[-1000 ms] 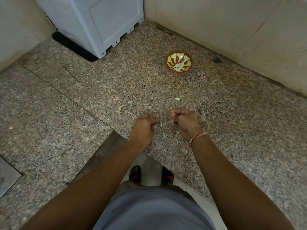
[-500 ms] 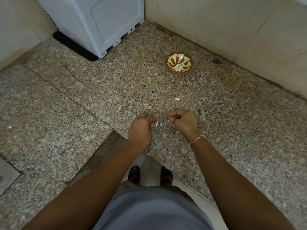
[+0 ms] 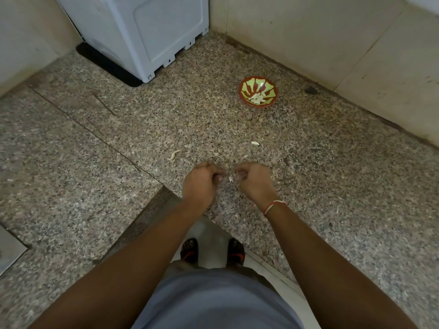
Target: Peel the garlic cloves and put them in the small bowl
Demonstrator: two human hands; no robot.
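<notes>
My left hand [image 3: 200,184] and my right hand [image 3: 255,180] are held close together over the granite counter, fingers curled, pinching a small pale garlic clove [image 3: 230,178] between their tips. Most of the clove is hidden by the fingers. The small red and green bowl [image 3: 271,86] stands farther back on the right and holds several peeled cloves [image 3: 257,98]. One loose clove [image 3: 255,143] lies on the counter between the bowl and my hands.
A strip of garlic skin [image 3: 174,155] lies left of my hands. A white appliance [image 3: 142,32] stands at the back left corner on a dark mat. Tiled walls [image 3: 332,39] close the back. The counter edge [image 3: 152,210] runs just under my wrists.
My hands have drawn closer together around the clove, and a pale piece now shows between the fingertips. The bowl and loose clove have not moved.
</notes>
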